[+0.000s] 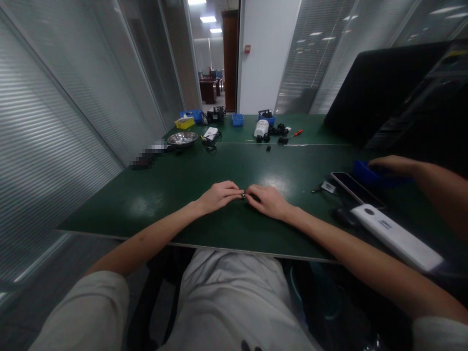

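Over the green tabletop [190, 170], my left hand [219, 196] and my right hand [268, 201] meet fingertip to fingertip. Pinched between them is a small dark part [243, 196] with a light, shiny spot; it is too small to name. The left thumb and fingers close on its left side. My right thumb and forefinger touch it from the right, the other right fingers curled. Both forearms rest at the table's near edge.
At right another person's hand [393, 165] reaches into a blue bin [365, 171]. Nearby lie a phone [356, 187], a white power strip-like device [397, 234] and a dark mouse [345, 217]. A metal bowl [183, 139], a red screwdriver [298, 132] and a small blue basket [237, 120] stand farther back.
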`<state>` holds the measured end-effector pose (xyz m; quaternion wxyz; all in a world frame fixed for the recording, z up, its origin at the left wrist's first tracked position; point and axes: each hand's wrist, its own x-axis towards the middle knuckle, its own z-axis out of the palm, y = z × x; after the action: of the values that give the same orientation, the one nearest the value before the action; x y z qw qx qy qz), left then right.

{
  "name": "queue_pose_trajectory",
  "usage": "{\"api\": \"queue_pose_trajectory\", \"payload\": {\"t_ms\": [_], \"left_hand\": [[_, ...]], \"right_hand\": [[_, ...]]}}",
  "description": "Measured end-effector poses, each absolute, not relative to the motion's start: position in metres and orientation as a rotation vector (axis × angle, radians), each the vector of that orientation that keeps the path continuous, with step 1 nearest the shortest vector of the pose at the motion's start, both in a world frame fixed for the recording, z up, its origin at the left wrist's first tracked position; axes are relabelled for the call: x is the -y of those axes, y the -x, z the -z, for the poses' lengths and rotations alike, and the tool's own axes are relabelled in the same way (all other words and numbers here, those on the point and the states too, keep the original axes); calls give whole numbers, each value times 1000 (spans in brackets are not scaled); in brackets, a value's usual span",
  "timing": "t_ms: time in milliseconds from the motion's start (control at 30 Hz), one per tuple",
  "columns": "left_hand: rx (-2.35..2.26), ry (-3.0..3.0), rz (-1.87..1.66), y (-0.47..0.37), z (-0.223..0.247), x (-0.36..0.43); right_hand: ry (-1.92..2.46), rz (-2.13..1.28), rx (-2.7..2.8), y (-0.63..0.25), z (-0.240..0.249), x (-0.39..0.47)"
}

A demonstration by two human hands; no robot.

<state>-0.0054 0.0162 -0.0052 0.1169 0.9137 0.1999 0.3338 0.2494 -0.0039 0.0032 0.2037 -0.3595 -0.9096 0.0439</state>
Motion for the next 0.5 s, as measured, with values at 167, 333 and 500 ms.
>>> {"api": "queue_pose_trajectory", "payload": {"t_ms": [167, 333, 500], "left_hand": [[-620, -2598, -998, 5, 5, -16], [-653, -2588, -913, 3, 7, -16], [-638, -2487, -892, 1, 7, -17]], "right_hand": [[974, -196, 2499, -249, -5, 5], [1030, -111, 2569, -248, -3, 5], [1027, -103, 2579, -248, -2, 5]]}}
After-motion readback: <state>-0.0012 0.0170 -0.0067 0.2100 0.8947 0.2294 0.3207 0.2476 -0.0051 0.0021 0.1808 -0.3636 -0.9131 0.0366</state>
